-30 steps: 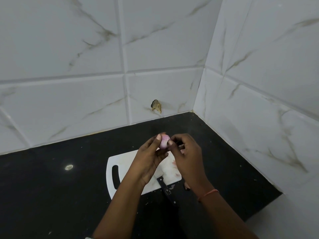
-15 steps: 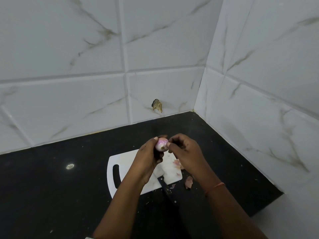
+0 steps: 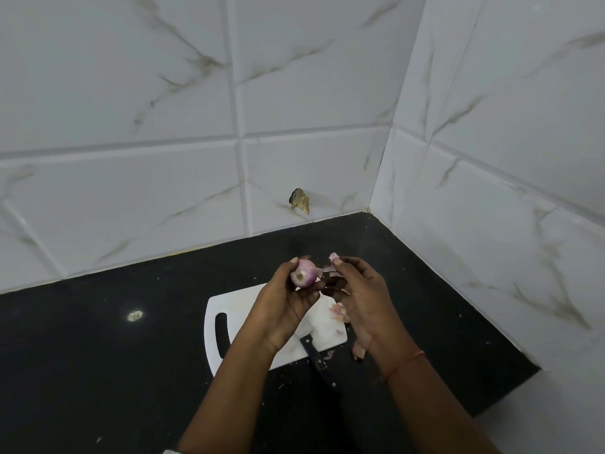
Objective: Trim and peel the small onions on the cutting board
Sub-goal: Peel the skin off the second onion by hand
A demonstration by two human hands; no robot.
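Note:
A small pink onion (image 3: 304,273) is held in the fingers of my left hand (image 3: 284,304), above the far edge of the white cutting board (image 3: 229,304). Its trimmed root end faces me. My right hand (image 3: 361,298) is just to the right of the onion and pinches a strip of pink skin (image 3: 331,261) pulled away from it. Peel scraps (image 3: 339,311) lie on the board's right end, partly hidden by my right hand. A black-handled knife (image 3: 317,358) lies across the board's near edge, its blade hidden under my left hand.
The board sits on a black countertop (image 3: 98,355) in a corner of white marble-tiled walls (image 3: 491,158). More peel (image 3: 357,350) lies on the counter right of the board. A chipped spot (image 3: 299,199) marks the back wall. The counter ends at the right front.
My right hand has pulled a strip of skin away from the onion toward the right. The onion has turned in my left hand so its root end faces me.

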